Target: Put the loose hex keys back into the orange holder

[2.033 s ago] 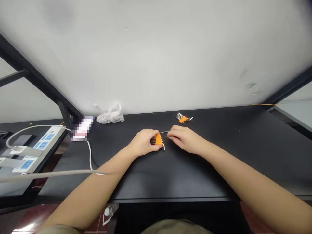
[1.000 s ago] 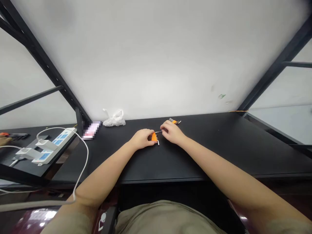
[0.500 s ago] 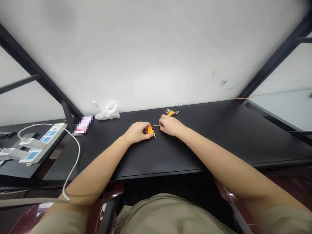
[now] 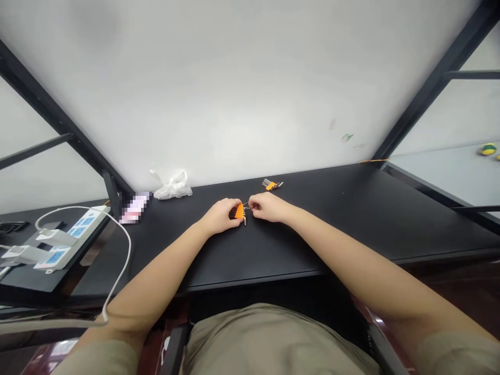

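My left hand (image 4: 224, 215) is closed around an orange hex key holder (image 4: 239, 211), with several metal keys in it; one short bent end sticks out toward me. Right beside it, my right hand (image 4: 266, 206) pinches a thin hex key (image 4: 246, 205) whose shaft reaches to the holder. Whether its tip sits inside a slot I cannot tell. Behind my right hand a second orange hex key set (image 4: 271, 185) lies on the black table (image 4: 250, 255), its keys fanned to the left.
A crumpled white plastic bag (image 4: 174, 187) lies near the wall, beside a blurred pink packet (image 4: 135, 207). On the left, a white power strip (image 4: 76, 235) holds plugs, and a white cable (image 4: 128, 245) loops over my left forearm. Black frame posts rise at both sides.
My right hand has come closer to the holder, bringing the thin hex key against it. My left hand keeps its grip. The view has shifted slightly.
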